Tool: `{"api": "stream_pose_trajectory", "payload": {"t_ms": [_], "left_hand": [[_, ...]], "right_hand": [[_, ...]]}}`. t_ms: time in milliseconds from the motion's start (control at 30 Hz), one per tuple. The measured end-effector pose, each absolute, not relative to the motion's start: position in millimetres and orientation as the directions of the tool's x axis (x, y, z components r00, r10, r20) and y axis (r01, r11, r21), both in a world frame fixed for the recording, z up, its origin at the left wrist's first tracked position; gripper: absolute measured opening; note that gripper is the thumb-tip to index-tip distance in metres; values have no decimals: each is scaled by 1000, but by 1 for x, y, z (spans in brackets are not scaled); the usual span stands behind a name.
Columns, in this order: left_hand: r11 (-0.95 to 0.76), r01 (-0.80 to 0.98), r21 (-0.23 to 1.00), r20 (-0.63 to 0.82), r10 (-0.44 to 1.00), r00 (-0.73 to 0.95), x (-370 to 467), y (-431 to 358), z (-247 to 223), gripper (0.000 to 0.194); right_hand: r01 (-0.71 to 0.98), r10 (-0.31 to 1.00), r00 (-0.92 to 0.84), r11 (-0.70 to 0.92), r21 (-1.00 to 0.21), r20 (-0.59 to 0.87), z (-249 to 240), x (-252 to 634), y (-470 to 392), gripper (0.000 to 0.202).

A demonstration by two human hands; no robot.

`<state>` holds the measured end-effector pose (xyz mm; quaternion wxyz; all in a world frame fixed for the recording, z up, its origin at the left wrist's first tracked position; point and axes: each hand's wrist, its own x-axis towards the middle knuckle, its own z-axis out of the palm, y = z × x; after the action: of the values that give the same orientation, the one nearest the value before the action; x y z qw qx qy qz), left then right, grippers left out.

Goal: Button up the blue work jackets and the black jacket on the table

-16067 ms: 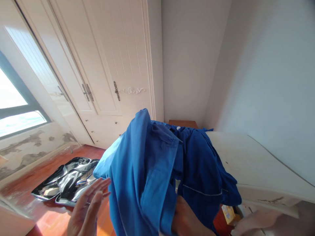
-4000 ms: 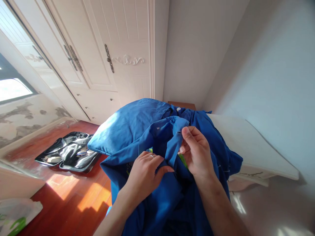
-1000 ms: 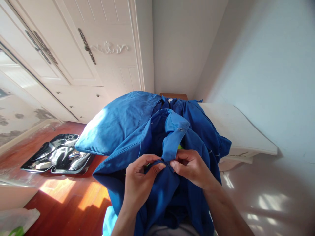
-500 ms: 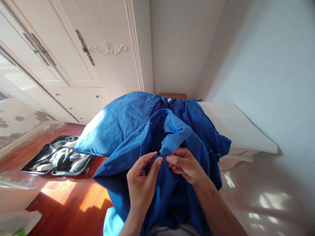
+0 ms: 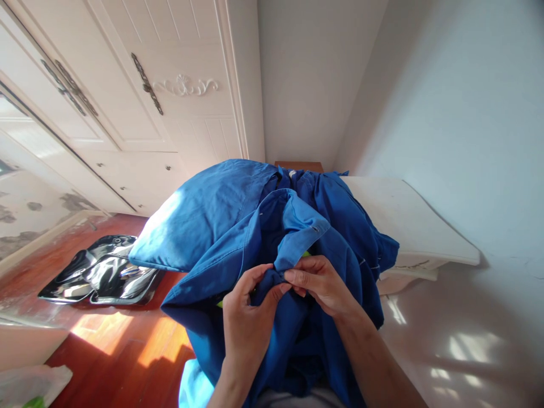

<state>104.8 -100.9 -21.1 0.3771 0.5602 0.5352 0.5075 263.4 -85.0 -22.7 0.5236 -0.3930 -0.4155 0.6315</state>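
Note:
A blue jacket [image 5: 221, 249] with a turned-up collar lies heaped in front of me, its front edges coming together at the middle. My left hand [image 5: 250, 311] pinches the cloth just below the collar, thumb and fingertips closed on the fabric. Right beside it, my right hand [image 5: 317, 283] grips the other front edge between thumb and forefinger. The fingertips of both hands almost touch. Any button between them is hidden. A buttonhole shows on the collar flap [image 5: 312, 229]. A bit of yellow-green shows beside the right hand.
Another blue padded piece [image 5: 204, 209] lies behind the jacket. A black glossy bag [image 5: 106, 272] is on the red wooden floor [image 5: 119, 345] at left. White wardrobe doors [image 5: 178, 51] stand behind; a white board [image 5: 416, 221] is at right. A plastic bag [image 5: 34, 385] sits lower left.
My left thumb has shifted right, across the cloth towards my right fingertips. My right hand has moved slightly left, and the collar flap with it. Both hands keep their hold on the jacket.

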Motion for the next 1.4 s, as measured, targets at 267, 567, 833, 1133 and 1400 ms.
{"api": "stream_pose_trajectory", "payload": {"t_ms": [267,567,833,1133,1400], "left_hand": [[-126,147,981,139,987,-83,103,-94,-23,39],[-59,-50,997,58,998,-27,119,-75,-4,35],[-96,-107,990,98,995,15,130,-60,2,22],[-202,-134,970,188,976,-112,136,-61,-9,18],[-206,-96,974,192,971,-145,138,-52,-13,19]], "right_hand": [[-224,999,-33,25,-974,33,-16,261,-85,30],[42,985,56,164,-986,166,0,264,-78,27],[47,988,29,154,-987,155,5,271,-56,24],[-89,992,88,99,-991,92,-3,266,-54,22],[211,962,123,215,-954,244,5,263,-58,28]]}}
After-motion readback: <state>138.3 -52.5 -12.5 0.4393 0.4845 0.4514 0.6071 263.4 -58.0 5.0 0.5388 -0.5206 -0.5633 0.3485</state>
